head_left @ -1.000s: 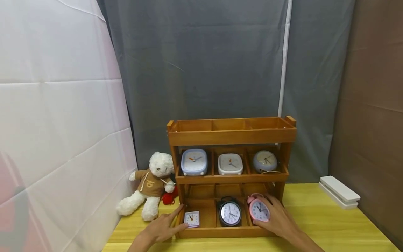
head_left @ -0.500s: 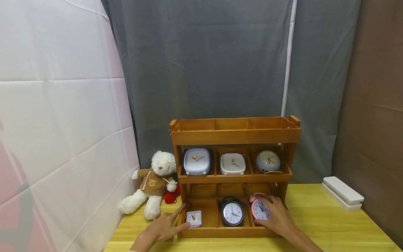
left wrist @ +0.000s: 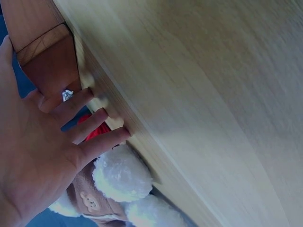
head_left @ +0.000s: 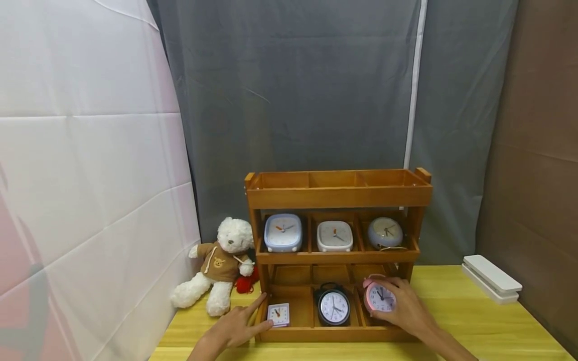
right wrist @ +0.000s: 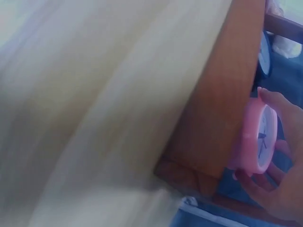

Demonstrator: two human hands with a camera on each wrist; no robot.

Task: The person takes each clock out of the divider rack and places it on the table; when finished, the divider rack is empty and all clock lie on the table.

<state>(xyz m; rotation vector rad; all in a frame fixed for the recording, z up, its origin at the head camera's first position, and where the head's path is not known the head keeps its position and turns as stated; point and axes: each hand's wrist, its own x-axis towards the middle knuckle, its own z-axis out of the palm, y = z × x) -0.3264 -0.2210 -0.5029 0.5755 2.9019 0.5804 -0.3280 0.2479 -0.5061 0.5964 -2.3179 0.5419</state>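
Note:
In the head view my right hand (head_left: 408, 308) grips a pink twin-bell alarm clock (head_left: 381, 298) in the bottom tier's right compartment; the right wrist view shows thumb and fingers on opposite sides of the pink clock (right wrist: 255, 135). My left hand (head_left: 235, 326) rests at the bottom tier's left end, fingers extended, its thumb by a small white square clock (head_left: 278, 314). Spread fingers of the left hand (left wrist: 52, 142) touch the table in the left wrist view. A black round clock (head_left: 333, 306) stands in the middle compartment of the wooden rack (head_left: 338, 198).
The middle tier holds a blue clock (head_left: 283, 232), a white clock (head_left: 334, 235) and a round grey-blue clock (head_left: 385, 232). A white teddy bear (head_left: 221, 265) sits left of the rack, with a red item (head_left: 245, 283) behind it. A white object (head_left: 491, 279) lies at the right.
My right hand has shifted the pink clock slightly to the right in its compartment. The left hand stays at the rack's left end. The whole head view has shifted a little.

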